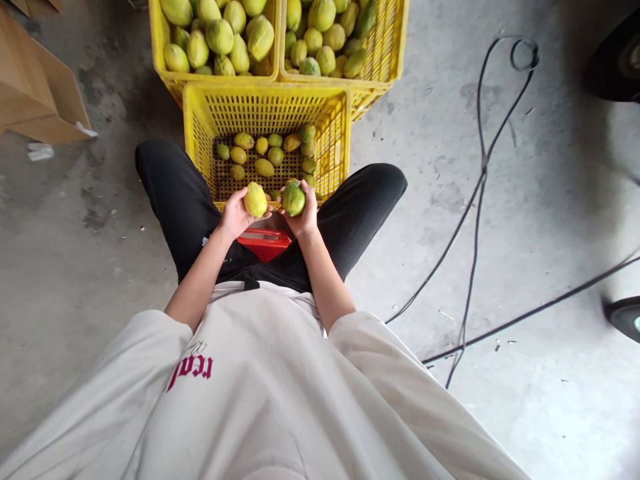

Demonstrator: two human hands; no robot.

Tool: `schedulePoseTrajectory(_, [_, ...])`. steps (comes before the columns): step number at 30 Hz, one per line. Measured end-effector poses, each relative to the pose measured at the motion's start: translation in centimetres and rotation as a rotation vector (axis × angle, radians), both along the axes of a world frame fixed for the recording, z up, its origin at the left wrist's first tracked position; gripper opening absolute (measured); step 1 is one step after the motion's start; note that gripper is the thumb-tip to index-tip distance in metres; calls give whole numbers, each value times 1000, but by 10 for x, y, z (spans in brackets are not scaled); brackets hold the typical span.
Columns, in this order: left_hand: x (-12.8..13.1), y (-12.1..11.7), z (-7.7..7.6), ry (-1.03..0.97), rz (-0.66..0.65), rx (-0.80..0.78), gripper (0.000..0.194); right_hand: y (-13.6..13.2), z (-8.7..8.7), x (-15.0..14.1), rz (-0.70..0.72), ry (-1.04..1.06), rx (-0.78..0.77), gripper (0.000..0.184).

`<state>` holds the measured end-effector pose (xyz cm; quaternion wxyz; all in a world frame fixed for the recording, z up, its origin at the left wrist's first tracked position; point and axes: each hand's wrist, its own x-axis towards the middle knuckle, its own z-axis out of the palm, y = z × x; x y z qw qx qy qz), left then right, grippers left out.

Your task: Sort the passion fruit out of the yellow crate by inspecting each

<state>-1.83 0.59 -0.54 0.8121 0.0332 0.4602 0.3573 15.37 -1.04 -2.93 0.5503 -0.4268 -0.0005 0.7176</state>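
My left hand is wrapped around a yellow oval fruit that looks like a small melon. Close beside it, my right hand grips a greener fruit of the same kind, dark green at its top. Both are held over the near rim of a yellow plastic crate between my knees. Several more yellow and green fruits lie spread on its slatted bottom. Those under my right hand are partly hidden.
Beyond stand two yellow crates, left and right, heaped with similar fruit. A red stool shows between my legs. A cardboard box is far left. Black cables cross the concrete floor at right, near dark wheels.
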Motion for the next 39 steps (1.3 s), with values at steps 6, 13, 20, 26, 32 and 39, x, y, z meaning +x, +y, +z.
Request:
schedulePoseTrajectory(6, [1,-2,5,-22,72,0,44,3,-10,-1,-37,41,-33,33])
schedulePoseTrajectory(13, [0,0,4,46,104,22,38,3,-12,-5,-23,39,-18,16])
schedulePoseTrajectory(20, [2,0,-4,105,53,63,19,-1,-16,-5,81,-39,-6,20])
schedulePoseTrajectory(26, [4,0,5,76,5,93,27,-2,-25,-10,62,-135,87,40])
schedulePoseTrajectory(32, [2,0,6,21,1,32,40,-1,-18,-10,62,-155,75,36])
schedulePoseTrajectory(39, [2,1,-2,50,1,24,39,2,-4,-5,107,-14,-3,23])
